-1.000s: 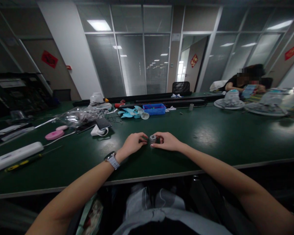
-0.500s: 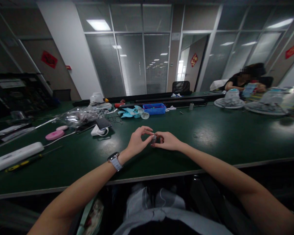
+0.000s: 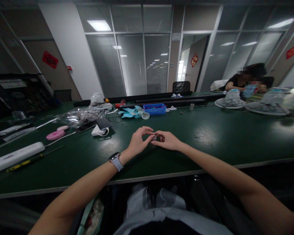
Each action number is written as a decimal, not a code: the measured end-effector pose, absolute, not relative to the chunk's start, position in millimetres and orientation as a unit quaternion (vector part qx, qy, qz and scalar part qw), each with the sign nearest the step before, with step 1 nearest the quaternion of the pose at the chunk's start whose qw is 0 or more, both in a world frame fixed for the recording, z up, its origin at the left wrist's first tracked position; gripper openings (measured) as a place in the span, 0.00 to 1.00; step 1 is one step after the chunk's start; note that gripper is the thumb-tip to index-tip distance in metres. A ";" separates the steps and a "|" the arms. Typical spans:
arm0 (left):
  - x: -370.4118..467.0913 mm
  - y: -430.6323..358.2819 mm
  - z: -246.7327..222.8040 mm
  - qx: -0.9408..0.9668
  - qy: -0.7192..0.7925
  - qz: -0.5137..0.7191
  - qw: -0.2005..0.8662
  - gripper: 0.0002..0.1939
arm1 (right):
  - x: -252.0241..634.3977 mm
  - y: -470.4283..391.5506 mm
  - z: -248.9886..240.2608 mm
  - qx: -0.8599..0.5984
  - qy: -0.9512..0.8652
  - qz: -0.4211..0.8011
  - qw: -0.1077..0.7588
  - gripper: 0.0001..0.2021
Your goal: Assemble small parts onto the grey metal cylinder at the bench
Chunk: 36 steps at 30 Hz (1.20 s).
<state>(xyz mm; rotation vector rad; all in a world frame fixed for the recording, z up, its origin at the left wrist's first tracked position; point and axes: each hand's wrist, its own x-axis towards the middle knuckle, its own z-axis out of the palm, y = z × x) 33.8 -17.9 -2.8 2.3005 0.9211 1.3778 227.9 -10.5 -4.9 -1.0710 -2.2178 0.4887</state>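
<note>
Over the green table [image 3: 142, 163], a small shiny object [image 3: 154, 137] sits between the fingertips of both hands. My left hand [image 3: 139, 140], with a watch [image 3: 116, 160] on its wrist, grips it from the left with thumb and fingers. From the right, my right hand [image 3: 168, 141] pinches the same object, its fingers curled round it. Most of the object is covered by the fingers, and its exact kind is too small to tell.
Behind my hands lie a blue tray [image 3: 154, 109], light-blue pieces [image 3: 131, 112] and a small cylinder [image 3: 191, 106]. To the left are a white adapter [image 3: 99, 131], pink discs [image 3: 55, 135], a power strip [image 3: 17, 157] and a screwdriver [image 3: 25, 163]. A person [image 3: 245, 80] sits at the back right.
The fingers of my right hand have shifted slightly around the small object, and less of it shows below the fingertips. My left hand stays almost in place.
</note>
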 end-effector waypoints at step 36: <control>26.6 -16.3 -11.0 0.863 0.361 0.339 0.103 0.27 | 231.3 -5.5 -1.4 -0.375 -0.790 0.274 0.400 0.25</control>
